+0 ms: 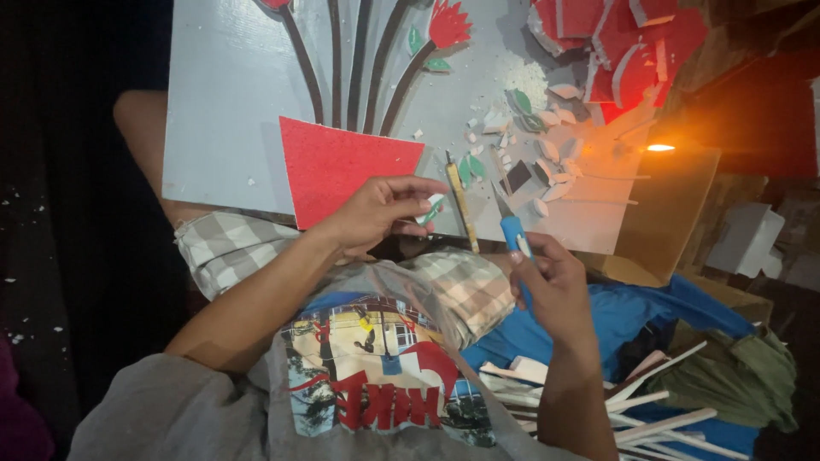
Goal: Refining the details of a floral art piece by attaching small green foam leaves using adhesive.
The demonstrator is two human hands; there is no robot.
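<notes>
a: a small green-and-white foam piece is pinched in the left hand, just by the red sheet.

b: and a blue craft knife is gripped in the right hand, over the grey board.

Single head view, looking steeply down at lap and grey board, close; dim edges, perhaps floor.

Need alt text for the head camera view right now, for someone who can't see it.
Seen from above, a seated person's right hand holds a blue craft knife while the left hand pinches a small white-and-green piece over a grey board bearing red flowers, dark stems, a red sheet and scattered offcuts.
</notes>
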